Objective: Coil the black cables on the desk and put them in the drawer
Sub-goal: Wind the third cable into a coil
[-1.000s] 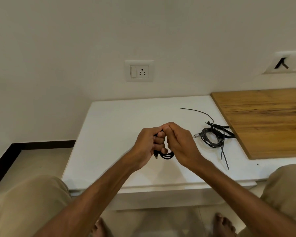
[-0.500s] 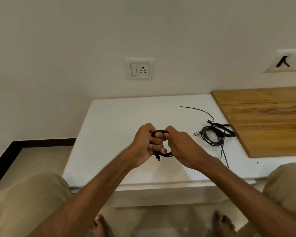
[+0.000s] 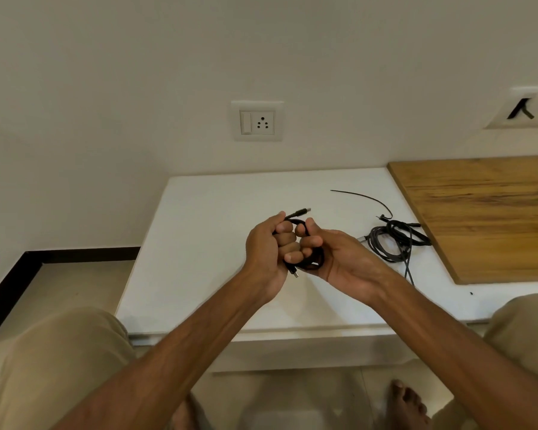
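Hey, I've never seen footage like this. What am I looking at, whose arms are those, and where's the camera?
No machine here: these are a person's two bare arms. Every picture comes from one wide-angle camera worn on their head, looking forward and down. The left hand and right hand both grip a black cable wound into small loops, one plug poking out above the left hand. They hold it over a white desk. On the desk to the right lies a bundle of more black cables, with a thin black strand behind it and a wooden board further right. A socket sits on the wall.
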Demonstrator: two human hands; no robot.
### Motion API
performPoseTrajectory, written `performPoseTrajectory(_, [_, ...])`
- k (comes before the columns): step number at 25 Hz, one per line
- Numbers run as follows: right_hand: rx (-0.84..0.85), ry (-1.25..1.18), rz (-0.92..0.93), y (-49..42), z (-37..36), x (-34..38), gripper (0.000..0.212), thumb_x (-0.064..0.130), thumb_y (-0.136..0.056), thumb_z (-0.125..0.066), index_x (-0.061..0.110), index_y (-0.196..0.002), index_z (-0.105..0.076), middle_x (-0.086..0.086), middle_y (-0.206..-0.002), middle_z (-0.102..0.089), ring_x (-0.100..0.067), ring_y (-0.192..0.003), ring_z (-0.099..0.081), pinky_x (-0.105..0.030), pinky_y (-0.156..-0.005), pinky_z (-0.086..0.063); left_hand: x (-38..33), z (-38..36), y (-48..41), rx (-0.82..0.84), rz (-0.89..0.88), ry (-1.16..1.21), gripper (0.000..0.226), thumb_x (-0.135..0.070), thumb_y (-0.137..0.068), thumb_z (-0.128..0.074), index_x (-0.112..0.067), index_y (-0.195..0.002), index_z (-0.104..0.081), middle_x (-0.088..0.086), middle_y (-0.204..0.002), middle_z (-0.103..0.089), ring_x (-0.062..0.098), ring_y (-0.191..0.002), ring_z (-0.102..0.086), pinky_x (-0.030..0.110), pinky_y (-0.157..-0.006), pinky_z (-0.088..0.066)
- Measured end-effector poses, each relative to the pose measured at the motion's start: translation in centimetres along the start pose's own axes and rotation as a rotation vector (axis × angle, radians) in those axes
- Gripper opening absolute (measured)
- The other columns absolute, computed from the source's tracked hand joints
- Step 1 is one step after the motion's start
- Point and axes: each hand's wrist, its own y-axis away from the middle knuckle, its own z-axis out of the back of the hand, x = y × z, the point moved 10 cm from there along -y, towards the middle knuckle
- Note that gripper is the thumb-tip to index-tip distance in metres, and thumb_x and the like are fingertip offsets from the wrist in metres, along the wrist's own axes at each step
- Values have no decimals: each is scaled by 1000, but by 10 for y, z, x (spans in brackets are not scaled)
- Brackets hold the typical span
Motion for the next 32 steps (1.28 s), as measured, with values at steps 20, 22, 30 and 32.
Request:
performPoseTrajectory(20, [6,465,-41,7,7,25,39,39,-107,-43,18,-75,-50,6,-59,-20,-12,-52,-18,-23,-46,-18,5,-18,9,284,186,-133,39,-23,-102,-35,-17,-65,-42,-6,-56,-14,15,-53,-9,29,-58,-34])
performPoseTrajectory(22, [23,425,-64,10,11,26,35,37,-107,-44,19,-79,-55,6,-62,-19,-10,-54,-18,-20,-45,-17,3,-23,11,328,180,-110,36,-20,-101,-35,-15,-67,-45,-5,-58,-12,15,-53,-9,28,-56,-36])
performPoseTrajectory(30, [-221,663,300,0,4,42,49,2,-101,-42,22,-58,-26,6,-52,-21,-9,-44,-15,-20,-42,-17,-5,-19,13,282,127,-400,35,-15,-95,-31,-16,-62,-43,-2,-56,-17,17,-53,-15,35,-67,-47])
performPoseTrajectory(32, [-211,671,304,-2,4,38,48,4,-101,-41,20,-59,-26,8,-51,-22,-8,-43,-16,-19,-41,-18,-4,-15,10,239,109,-417,38,-17,-98,-32,-17,-62,-41,-4,-54,-19,16,-51,-14,34,-63,-46])
